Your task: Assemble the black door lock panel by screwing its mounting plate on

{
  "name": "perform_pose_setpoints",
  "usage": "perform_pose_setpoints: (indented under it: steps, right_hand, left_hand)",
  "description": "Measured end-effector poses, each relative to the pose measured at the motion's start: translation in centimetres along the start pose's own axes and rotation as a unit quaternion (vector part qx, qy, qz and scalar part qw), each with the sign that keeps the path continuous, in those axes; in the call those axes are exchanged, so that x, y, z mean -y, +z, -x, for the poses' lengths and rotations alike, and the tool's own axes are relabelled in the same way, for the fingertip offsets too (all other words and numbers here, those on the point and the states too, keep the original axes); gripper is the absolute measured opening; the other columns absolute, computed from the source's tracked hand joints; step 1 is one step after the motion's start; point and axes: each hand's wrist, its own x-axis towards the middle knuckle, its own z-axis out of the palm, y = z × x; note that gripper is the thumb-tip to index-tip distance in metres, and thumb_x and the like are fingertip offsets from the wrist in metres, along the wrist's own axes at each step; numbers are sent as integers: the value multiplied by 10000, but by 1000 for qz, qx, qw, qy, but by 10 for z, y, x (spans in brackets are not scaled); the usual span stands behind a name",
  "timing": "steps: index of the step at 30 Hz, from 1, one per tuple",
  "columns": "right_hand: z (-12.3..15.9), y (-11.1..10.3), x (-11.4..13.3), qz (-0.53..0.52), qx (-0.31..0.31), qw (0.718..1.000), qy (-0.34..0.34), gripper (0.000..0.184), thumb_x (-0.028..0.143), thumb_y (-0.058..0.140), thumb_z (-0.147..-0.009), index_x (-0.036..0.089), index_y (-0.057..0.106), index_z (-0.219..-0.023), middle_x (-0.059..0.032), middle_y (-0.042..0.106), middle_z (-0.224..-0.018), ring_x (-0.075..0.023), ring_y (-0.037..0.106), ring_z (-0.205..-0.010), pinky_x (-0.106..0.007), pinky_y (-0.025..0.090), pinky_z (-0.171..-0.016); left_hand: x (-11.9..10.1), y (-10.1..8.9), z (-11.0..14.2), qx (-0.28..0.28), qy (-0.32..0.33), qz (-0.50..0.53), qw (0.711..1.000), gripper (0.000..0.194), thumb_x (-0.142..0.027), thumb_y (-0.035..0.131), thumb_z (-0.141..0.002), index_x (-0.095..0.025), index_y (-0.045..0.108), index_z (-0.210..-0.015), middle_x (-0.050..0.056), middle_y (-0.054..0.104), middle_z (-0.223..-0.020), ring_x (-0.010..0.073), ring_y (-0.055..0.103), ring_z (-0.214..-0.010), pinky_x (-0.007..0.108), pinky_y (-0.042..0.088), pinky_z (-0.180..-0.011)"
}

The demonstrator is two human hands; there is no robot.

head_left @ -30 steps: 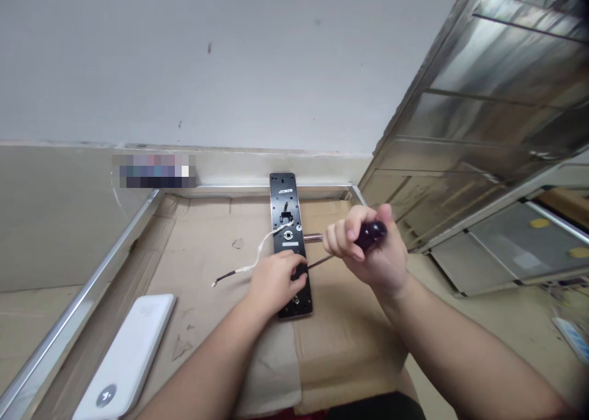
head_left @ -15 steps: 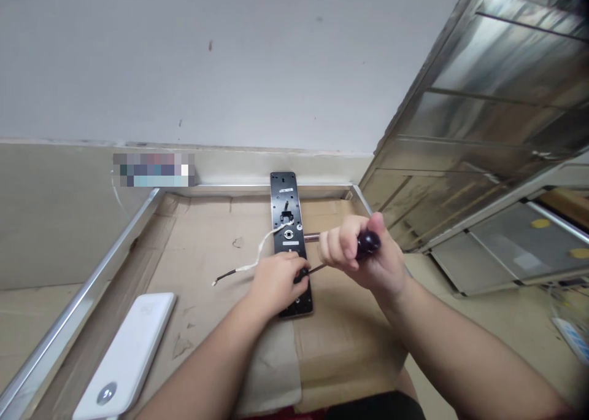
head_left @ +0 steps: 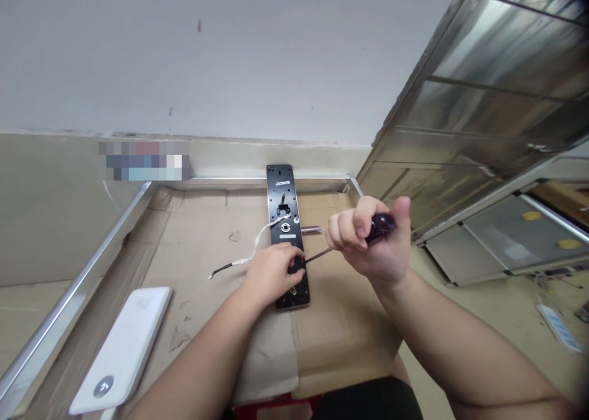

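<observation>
**Close Work Under Way**

A right hand (head_left: 372, 245) is clenching a dark-handled screwdriver (head_left: 381, 226), its shaft angled toward a black door-lock plate (head_left: 281, 208), while a left hand (head_left: 271, 274) is pressing on the plate, which is lying on flattened cardboard (head_left: 193, 266).

We look from one camera on the person's head, facing forward and down, close above the left hand (head_left: 271, 276) and right hand (head_left: 370, 242), with the cardboard (head_left: 184, 254) below and the wall (head_left: 230, 58) ahead.
</observation>
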Motion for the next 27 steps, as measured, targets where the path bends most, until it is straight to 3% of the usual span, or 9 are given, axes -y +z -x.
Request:
perform_pose_setpoints:
  steps: [6, 15, 21, 27]
  right_hand:
    - [0, 3, -1, 8, -9, 1000, 4, 594, 697, 391, -954, 232, 490, -598, 50, 308, -422, -129, 331, -413, -276, 340, -451]
    - [0, 2, 0, 23, -13, 1000, -14, 605, 682, 346, -974, 229, 495, -601, 47, 299, -419, -124, 324, -416, -264, 347, -450]
    - [1, -1, 0, 12, 19, 999, -24, 597, 634, 284, -1007, 226, 529, -647, 36, 312, -451, -134, 335, -441, -277, 338, -465]
    - [10, 4, -4, 32, 55, 997, -39, 436, 699, 445, -933, 274, 537, -888, 50, 440, -542, -130, 383, -472, -289, 403, -530]
  left_hand:
    - [1, 2, 0, -3, 5, 2, 1000, 251, -276, 703, -807, -255, 732, -1055, -10, 689, -873, 173, 630, -797, 285, 400, -661]
    - [2, 3, -1, -8, -2, 10, 1000, 238, -280, 702, -804, -264, 743, -1037, -19, 688, -851, 168, 628, -785, 283, 380, -644]
    - [0, 3, 0, -13, -3, 1, 1000, 225, -271, 681, -811, -264, 742, -1027, -23, 689, -834, 172, 633, -787, 285, 378, -639]
    - [-2, 2, 0, -17, -6, -10, 1000, 199, -274, 671, -823, -266, 743, -1009, -24, 700, -844, 173, 637, -779, 290, 372, -623]
